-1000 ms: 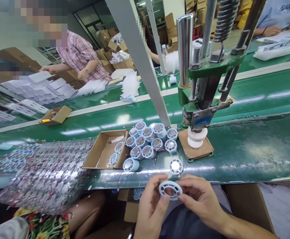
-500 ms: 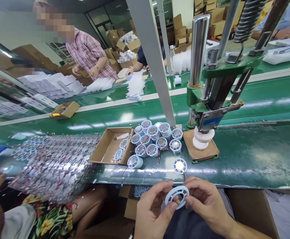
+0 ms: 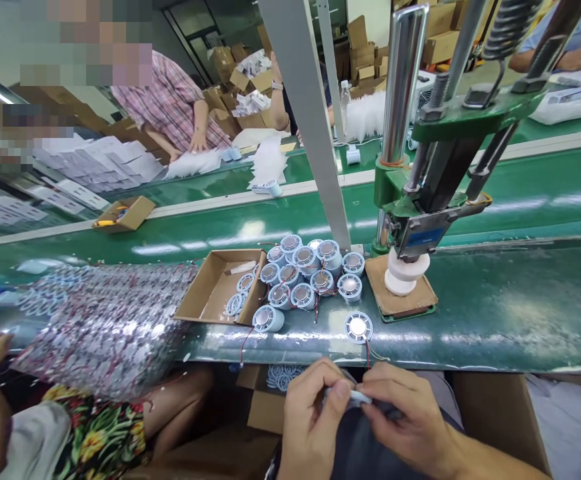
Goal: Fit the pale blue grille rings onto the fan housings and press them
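Desk (image 3: 510, 327): green, across mid-frame; supports the stock within reach.
Press (image 3: 475, 123): upper right; white pusher (image 3: 406, 272) above a brown board (image 3: 378, 277), presumably padding.
Wired housings (image 3: 304, 263): light blue, centre, piled mostly discs upward, perhaps to keep faces unmarked.
Cardboard box (image 3: 198, 290): left of centre; walls keep loose rings (image 3: 236, 305) together.
Left hand (image 3: 315, 410) and right hand (image 3: 403, 403): bottom centre; fingers of each closed to a pinch.
Lone housing (image 3: 358, 327): just above the hands, apart from the pile.
Held ring (image 3: 359, 397): between both hands, nearly edge-on, pinched from either side, apparently for steadiness; largely hidden.
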A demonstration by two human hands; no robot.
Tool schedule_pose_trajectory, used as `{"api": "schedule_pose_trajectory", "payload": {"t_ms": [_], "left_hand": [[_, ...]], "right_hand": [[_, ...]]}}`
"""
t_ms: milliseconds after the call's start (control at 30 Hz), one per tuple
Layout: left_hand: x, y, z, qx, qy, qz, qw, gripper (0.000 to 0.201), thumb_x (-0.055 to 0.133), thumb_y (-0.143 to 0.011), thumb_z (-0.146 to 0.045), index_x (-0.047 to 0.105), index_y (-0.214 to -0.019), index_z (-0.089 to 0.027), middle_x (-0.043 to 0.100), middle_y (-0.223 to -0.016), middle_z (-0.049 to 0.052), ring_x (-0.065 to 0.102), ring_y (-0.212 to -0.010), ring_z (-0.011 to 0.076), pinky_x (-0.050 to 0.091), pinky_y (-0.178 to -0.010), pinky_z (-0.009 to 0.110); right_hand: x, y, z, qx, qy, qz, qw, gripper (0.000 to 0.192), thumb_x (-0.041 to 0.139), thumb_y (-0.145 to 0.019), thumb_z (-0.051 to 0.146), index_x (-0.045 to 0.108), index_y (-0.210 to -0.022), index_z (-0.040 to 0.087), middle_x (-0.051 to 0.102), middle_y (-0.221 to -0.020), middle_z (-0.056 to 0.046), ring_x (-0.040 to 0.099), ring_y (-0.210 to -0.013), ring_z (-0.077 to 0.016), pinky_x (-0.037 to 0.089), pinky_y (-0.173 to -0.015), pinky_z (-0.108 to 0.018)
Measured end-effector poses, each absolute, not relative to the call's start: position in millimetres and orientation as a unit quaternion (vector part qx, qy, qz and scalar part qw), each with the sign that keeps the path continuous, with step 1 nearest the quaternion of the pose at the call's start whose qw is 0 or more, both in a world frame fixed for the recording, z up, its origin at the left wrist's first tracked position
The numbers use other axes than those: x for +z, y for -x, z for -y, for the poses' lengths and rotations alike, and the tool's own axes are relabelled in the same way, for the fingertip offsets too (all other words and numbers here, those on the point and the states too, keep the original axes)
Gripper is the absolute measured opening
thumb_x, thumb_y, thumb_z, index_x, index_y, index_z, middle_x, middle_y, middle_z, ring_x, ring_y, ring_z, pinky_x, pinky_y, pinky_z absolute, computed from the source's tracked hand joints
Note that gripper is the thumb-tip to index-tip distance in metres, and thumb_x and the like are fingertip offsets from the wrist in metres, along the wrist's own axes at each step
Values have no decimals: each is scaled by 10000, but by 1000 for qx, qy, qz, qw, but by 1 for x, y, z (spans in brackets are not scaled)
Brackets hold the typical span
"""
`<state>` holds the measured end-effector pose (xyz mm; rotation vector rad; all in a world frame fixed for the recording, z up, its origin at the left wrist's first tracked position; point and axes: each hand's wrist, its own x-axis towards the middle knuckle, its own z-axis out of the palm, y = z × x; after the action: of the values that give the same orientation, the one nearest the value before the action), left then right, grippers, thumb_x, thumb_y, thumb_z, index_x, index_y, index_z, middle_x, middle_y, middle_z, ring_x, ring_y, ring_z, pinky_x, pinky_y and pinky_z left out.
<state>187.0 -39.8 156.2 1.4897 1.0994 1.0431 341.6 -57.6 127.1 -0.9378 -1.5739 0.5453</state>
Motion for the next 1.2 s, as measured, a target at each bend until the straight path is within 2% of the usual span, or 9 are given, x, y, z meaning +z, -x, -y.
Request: {"api": "schedule_pose_trajectory", "payload": {"t_ms": [200,267,300,367,433,567,667,800,1200], "left_hand": [[148,-180,38,395,-596,-471,517,467,452,-1038,-416,686,-724,-160,628,-673,31,575,-632,149,463,-622,229],[143,-174,39,389,-612,-465,508,430,474,-1022,-465,749,-890,-163,716,-825,69,659,-750,183,515,-696,243],[141,-171,40,382,-625,-455,506,414,517,-994,-511,754,-1038,-174,747,-947,89,696,-845,213,542,-761,263],[136,-168,41,360,-652,-432,510,581,637,-894,-600,652,-1323,-208,745,-1154,113,713,-1019,276,560,-900,329],[132,-168,42,336,-676,-430,495,756,733,-813,-605,548,-1444,-232,729,-1230,118,707,-1083,304,549,-978,379],[130,-174,42,323,-706,-469,421,701,784,-815,-452,541,-1447,-268,734,-1213,92,726,-1019,268,558,-984,377],[129,-177,43,350,-694,-486,399,646,778,-816,-449,581,-1404,-267,740,-1169,81,727,-975,255,573,-961,373],[125,-176,48,358,-676,-504,401,616,780,-814,-467,607,-1373,-275,744,-1114,63,724,-949,244,571,-971,385],[121,-173,51,353,-659,-512,423,603,813,-788,-408,623,-1345,-275,726,-1205,71,712,-1046,273,560,-1004,413]], "right_hand": [[123,-350,58,356,409,629,556,183,626,-852,111,769,-915,206,738,-728,-58,674,-626,-152,548,-580,-227],[121,-351,56,474,418,544,552,97,671,-872,224,759,-857,186,716,-697,-51,638,-586,-137,524,-543,-222],[119,-352,55,543,417,480,548,135,703,-867,300,745,-836,175,697,-668,-39,611,-546,-122,509,-510,-213],[116,-353,51,661,392,349,536,279,770,-817,429,709,-834,158,669,-628,-13,563,-472,-94,475,-438,-188],[115,-352,47,718,360,267,532,375,832,-747,479,682,-847,150,669,-621,0,551,-444,-82,464,-400,-171],[118,-349,43,733,333,222,550,367,881,-713,416,671,-841,144,687,-636,8,583,-448,-71,504,-418,-158],[120,-347,43,731,323,218,560,357,893,-706,389,671,-838,142,693,-636,12,596,-442,-69,522,-424,-152],[120,-346,44,717,335,219,570,349,904,-694,363,680,-854,148,701,-654,16,591,-447,-64,535,-425,-156],[120,-348,47,694,345,255,579,289,870,-745,337,678,-869,160,702,-660,20,610,-465,-59,533,-453,-141]]}}
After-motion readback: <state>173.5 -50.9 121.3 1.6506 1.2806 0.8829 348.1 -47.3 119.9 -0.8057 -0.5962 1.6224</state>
